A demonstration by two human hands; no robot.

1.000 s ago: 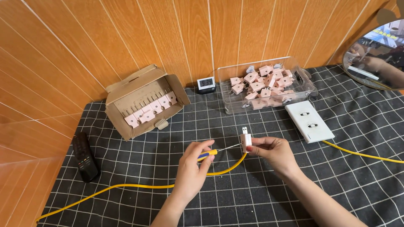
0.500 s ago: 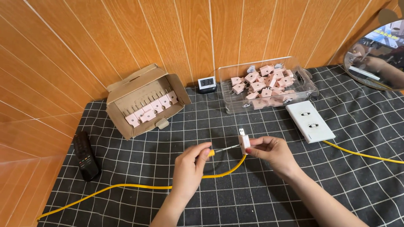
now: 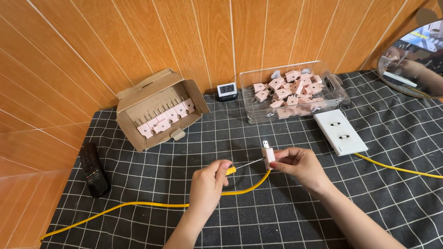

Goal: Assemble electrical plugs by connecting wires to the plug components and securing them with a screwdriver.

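A wood-panelled wall (image 3: 138, 41) fills the upper part of the frame. Below it, a black cloth with a white grid (image 3: 258, 221) covers the work surface across the lower frame.

A yellow cable (image 3: 138, 206) runs from the lower left corner to the centre; a second length of it leaves at the right edge.

At upper left centre lies an open cardboard box (image 3: 134, 133) on its side, with a row of pink plugs inside. At upper right centre stands a clear plastic container (image 3: 339, 94) holding loose pink plugs. Just in front of it lies a white socket plate (image 3: 340, 132), flat on the cloth. A round mirror (image 3: 415, 60) is cut by the upper right edge.

A black remote control (image 3: 94, 169) lies at the left edge of the cloth. A small digital clock (image 3: 227, 90) stands against the wall between box and container.

At centre, the left hand (image 3: 206, 186) is closed around a yellow-handled screwdriver (image 3: 244, 166), whose thin shaft points right. The right hand (image 3: 302, 166) pinches a pink plug (image 3: 268, 156) between thumb and fingers, prongs up. The screwdriver tip meets the plug's side. The cable rises to the plug's lower end.
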